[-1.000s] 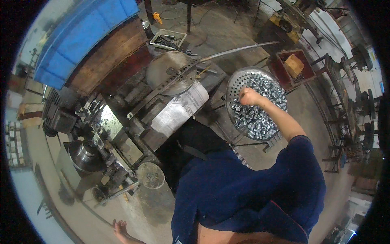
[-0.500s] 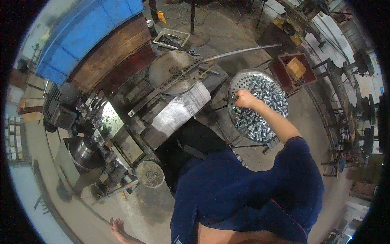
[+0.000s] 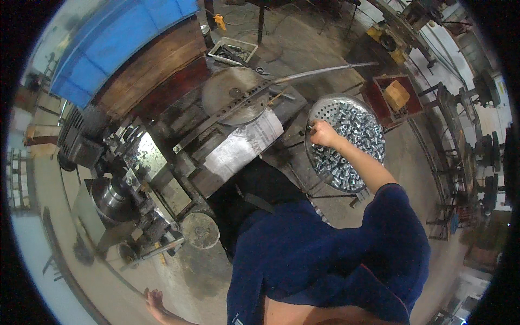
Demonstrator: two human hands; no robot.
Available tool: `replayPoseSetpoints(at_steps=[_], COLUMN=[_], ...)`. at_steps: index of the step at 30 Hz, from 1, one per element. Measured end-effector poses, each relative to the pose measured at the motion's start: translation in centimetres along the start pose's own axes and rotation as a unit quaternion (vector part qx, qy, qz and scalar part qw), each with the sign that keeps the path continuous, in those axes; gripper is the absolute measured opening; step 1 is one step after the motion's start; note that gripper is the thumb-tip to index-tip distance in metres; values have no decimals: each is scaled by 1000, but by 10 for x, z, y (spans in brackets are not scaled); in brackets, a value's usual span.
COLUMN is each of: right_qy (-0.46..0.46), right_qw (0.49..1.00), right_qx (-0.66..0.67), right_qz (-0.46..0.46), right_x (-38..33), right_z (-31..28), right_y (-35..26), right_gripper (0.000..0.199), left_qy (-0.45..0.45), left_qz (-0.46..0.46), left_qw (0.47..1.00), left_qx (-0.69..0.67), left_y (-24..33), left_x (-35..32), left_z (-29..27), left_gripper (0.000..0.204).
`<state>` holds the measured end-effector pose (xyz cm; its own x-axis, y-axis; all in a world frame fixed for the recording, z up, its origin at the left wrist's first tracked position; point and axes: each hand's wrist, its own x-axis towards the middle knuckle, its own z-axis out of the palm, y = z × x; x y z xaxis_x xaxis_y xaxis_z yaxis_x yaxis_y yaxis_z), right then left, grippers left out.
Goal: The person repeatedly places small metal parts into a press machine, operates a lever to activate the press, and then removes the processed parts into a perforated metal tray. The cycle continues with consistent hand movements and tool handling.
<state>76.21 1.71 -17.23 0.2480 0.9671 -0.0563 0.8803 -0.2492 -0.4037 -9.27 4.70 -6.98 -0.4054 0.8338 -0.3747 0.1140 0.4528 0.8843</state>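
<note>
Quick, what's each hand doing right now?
Left hand: open, fingers spread, holding nothing.
Right hand: curled in the round perforated tray of small metal pieces; grip unclear.

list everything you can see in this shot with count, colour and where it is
perforated round tray: one, grey metal, right of centre
small metal parts: a heap, too many to count, shiny silver, in the tray
circular saw blade: one, dull grey, upper centre
long metal bar: one, grey, running from the blade toward upper right
lathe: one, dark grey, left
printed sheet: one, white, centre on the machine
red box: one, holding a tan block, upper right
blue tarp: one, upper left
right hand: closed, in the tray on the parts
left hand: lower edge, near the floor, grip unclear
</note>
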Motion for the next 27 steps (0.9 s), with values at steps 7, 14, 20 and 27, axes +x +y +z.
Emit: replayPoseSetpoints(at_steps=[7,14,20,27], right_qy=[20,-49,83,-21], right_qw=[999,983,994,920], right_qx=[-39,-82,61,190], right_qz=[-5,160,33,-342], right_x=[4,7,10,80], right_z=[11,-18,-59,-79], right_y=[5,-23,-85,-311], right_gripper=[19,24,13,28], left_qy=[-50,34,7,25], left_qz=[-20,31,19,72], left_qw=[998,999,999,996], left_qx=[-25,-14,-25,54], left_y=[0,32,36,28], left_x=[5,-33,-36,-25], left_z=[-6,40,34,23], left_gripper=[71,58,45,34])
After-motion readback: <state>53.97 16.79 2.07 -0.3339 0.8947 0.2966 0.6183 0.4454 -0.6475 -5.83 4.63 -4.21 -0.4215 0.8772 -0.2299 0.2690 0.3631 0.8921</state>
